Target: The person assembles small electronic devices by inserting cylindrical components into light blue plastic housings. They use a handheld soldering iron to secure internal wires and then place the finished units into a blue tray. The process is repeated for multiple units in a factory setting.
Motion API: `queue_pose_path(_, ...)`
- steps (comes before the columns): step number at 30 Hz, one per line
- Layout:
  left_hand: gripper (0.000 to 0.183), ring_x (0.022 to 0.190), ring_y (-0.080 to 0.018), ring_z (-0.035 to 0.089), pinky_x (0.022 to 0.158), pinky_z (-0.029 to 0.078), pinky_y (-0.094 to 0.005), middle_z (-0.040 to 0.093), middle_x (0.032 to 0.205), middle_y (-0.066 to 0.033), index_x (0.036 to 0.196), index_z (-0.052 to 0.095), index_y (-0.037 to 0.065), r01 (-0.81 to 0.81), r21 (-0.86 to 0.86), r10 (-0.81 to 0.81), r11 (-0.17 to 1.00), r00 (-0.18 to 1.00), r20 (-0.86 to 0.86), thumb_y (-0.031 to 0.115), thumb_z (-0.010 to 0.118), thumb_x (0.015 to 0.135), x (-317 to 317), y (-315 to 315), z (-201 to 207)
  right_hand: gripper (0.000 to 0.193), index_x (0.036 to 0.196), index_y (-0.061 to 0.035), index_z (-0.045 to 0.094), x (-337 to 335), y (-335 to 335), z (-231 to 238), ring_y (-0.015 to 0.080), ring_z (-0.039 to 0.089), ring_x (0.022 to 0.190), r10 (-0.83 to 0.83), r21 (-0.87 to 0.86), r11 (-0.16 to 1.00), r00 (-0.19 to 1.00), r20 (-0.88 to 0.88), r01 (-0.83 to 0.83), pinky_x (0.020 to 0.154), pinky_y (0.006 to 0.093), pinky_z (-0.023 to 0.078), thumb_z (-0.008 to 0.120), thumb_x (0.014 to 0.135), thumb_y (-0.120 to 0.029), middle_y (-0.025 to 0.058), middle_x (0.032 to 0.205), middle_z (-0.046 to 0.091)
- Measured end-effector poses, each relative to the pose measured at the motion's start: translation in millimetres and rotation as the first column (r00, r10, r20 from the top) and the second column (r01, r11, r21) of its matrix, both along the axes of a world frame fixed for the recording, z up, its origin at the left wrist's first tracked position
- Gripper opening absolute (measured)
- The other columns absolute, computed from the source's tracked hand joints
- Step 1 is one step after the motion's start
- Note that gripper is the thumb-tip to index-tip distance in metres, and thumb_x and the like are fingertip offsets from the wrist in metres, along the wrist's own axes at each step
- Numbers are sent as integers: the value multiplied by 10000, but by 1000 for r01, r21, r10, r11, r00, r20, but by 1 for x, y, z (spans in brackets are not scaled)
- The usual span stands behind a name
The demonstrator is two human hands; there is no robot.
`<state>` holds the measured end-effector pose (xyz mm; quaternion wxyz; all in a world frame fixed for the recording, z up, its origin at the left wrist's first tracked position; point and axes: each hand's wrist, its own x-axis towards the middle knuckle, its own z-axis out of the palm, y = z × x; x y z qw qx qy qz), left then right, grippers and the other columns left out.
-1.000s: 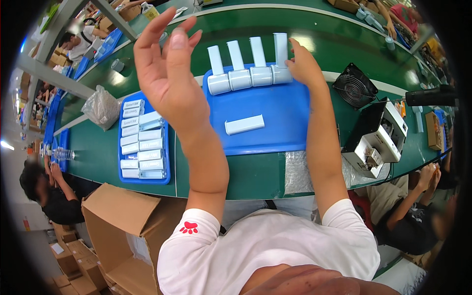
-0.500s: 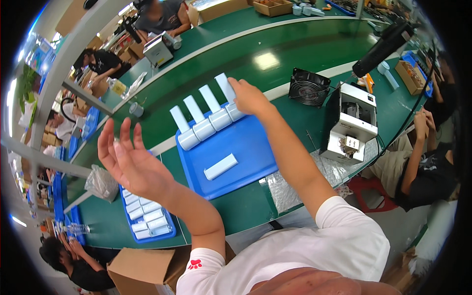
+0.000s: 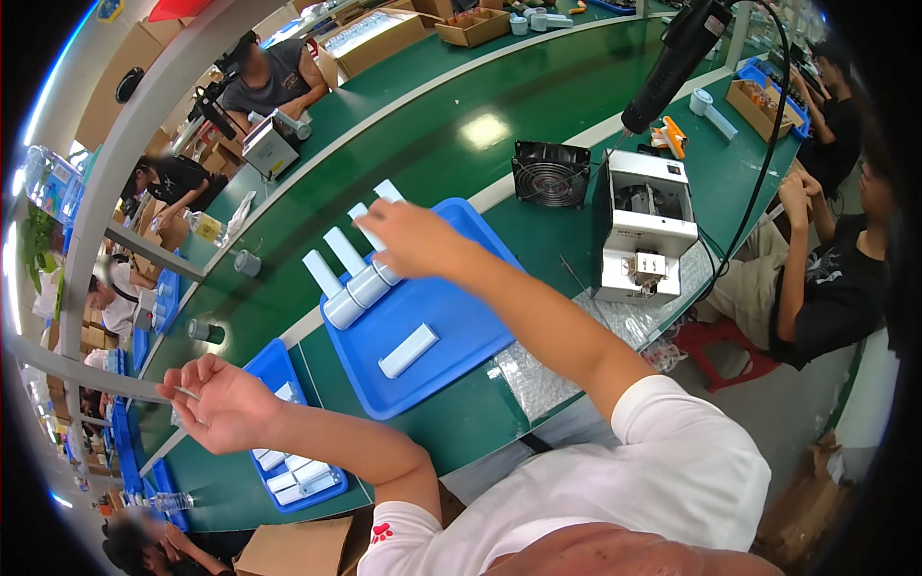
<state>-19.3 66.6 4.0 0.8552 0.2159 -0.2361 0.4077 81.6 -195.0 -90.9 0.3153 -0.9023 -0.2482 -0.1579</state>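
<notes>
A big blue tray (image 3: 451,317) lies on the green table (image 3: 423,144). Along its far edge stands a row of white cylinder-shaped devices (image 3: 344,305) with upright flat tops. My right hand (image 3: 415,240) is closed over the right end of that row and grips one of the devices. A flat white piece (image 3: 408,350) lies loose in the middle of the tray. My left hand (image 3: 219,408) hovers, fingers loosely curled, above a small blue tray (image 3: 272,363) packed with white parts (image 3: 293,475). I see nothing held in it.
A black fan (image 3: 550,173) and a white box-shaped machine (image 3: 643,226) stand right of the big tray, with bubble wrap (image 3: 567,365) at the table's near edge. A tool hangs on a cable (image 3: 672,53). An open cardboard box (image 3: 288,549) sits below. Other people work at the right and far left.
My left hand has dropped from high in the air to just over the small blue tray, its fingers curling. My right hand stays on the row of white devices. The view has swung left.
</notes>
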Motion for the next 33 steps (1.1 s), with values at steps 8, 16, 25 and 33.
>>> queue_pose_path(8,223,796,-157,493,709,415,-312,510,920,-43,1207,511,35,-32,61,31,998,999,15,99,517,993,-9,-26,7,345,1167,-62,653,-119,43,-33,332,670,1014,771,57,634,625,-119,-771,865,453,539,719,837,-142,137,1098,660)
queue_pose_path(16,161,725,-141,454,674,399,-292,458,809,-21,1162,512,43,43,63,-47,997,997,69,80,498,1005,-18,-20,10,307,1118,-99,667,-133,36,-94,300,621,1030,587,-177,806,801,117,-565,831,417,518,715,821,-159,123,1079,619)
queue_pose_path(25,133,697,-138,449,646,391,-287,463,805,-25,1115,527,43,40,9,-41,999,993,113,64,521,984,-23,-19,13,227,1036,-87,655,-125,27,-91,282,611,1010,512,-306,799,853,-105,-518,812,421,540,719,834,-166,79,1053,602)
queue_pose_path(33,108,686,-139,441,644,384,-284,466,793,-30,1070,561,34,-33,-12,34,999,987,155,60,514,976,-35,-11,17,279,1028,-92,657,-125,26,-81,314,615,973,553,-132,805,811,-189,-579,808,444,544,772,790,-183,103,1034,603)
